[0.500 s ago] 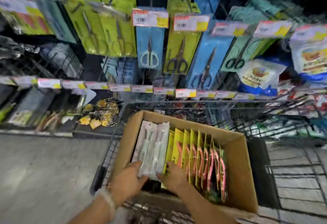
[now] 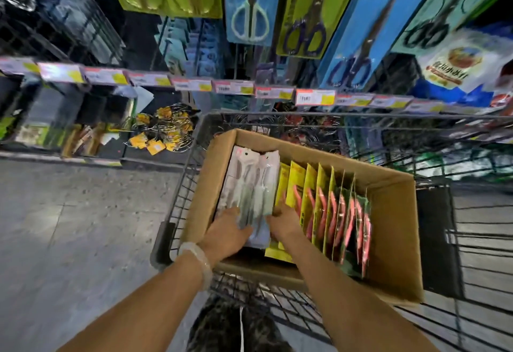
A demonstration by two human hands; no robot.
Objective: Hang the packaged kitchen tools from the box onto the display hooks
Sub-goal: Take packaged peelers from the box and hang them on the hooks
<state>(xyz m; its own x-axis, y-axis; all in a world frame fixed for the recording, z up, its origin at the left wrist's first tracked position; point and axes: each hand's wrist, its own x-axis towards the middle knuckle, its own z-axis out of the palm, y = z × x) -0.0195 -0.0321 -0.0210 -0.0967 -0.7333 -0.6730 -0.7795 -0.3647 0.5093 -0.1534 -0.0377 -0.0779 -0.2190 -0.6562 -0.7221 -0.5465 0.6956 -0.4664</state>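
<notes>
Low in the frame's centre, the left hand [image 2: 225,233] and right hand [image 2: 286,224] pinch the near end of the white packaged tools [image 2: 249,182], fingers curled around them (thumbs hidden). The bundle lies in the cardboard box [image 2: 394,240] beside yellow packs [image 2: 313,199]. Scissor cards [image 2: 249,4] hang along the top.

One cardboard box [image 2: 394,243] sits in one wire cart [image 2: 472,268]. Inside the box, on its left side, there are about three clear packs [image 2: 249,185], and to their right stand about eight yellow or green cards [image 2: 311,199]; the exact number is hard to tell. Above the box hang four scissors packs [image 2: 251,4] that can be seen fully, and two hands [image 2: 226,236] reach into the box.
</notes>
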